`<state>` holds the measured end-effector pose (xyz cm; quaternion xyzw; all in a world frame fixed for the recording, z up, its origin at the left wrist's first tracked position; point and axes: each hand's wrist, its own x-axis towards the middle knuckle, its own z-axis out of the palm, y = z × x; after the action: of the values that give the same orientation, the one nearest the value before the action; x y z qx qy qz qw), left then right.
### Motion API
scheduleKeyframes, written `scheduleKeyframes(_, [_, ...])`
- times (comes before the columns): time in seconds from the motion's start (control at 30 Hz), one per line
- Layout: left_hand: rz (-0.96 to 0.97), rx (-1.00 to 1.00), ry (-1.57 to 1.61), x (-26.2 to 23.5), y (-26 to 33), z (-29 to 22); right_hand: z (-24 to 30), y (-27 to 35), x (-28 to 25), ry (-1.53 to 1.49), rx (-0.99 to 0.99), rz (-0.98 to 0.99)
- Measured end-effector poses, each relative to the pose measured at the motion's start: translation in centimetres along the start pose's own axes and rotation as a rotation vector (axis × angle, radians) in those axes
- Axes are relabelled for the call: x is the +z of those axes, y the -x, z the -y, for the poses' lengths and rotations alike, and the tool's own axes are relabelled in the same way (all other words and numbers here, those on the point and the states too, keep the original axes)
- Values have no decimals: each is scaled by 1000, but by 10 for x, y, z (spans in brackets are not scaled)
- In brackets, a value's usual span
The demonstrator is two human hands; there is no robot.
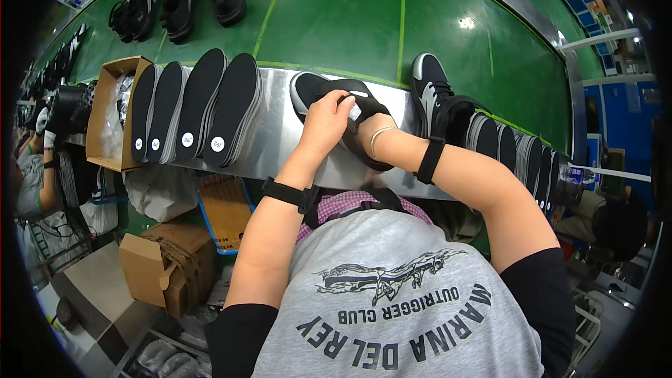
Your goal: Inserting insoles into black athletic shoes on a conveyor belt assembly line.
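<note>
My left hand [326, 122] pinches this black shoe [305, 91], likely holding it open; right hand [371, 130] inside, grip I can't tell.

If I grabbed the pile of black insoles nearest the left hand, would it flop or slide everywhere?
The insole pile might slide apart, since many separate layers show along its edge and I see no band around it. Single ones would probably bend, being thin and flat. It seems unlikely to roll, because the pieces are long and flat.
</note>
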<state>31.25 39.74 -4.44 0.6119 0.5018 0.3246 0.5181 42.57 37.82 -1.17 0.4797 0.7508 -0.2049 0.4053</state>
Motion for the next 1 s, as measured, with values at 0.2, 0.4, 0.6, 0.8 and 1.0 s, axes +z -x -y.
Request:
scheduleKeyframes(0.2, [-37, 19, -12, 1, -1, 9, -12, 25, -8, 113, -205, 64])
scheduleKeyframes(0.4, [17, -21, -63, 1, -1, -6, -24, 43, 11, -43, -230, 93])
scheduleKeyframes(0.6, [-30, 30, 70, 2, -1, 6, -21, 35, 18, -88, -182, 83])
scheduleKeyframes(0.8, [145, -142, 305, -6, 1, -2, -67, 90, 53, -808, -6, -895])
scheduleKeyframes(1.0, [239, 82, 161, 9, -14, -25, -81, 96, 112, -402, 341, -501])
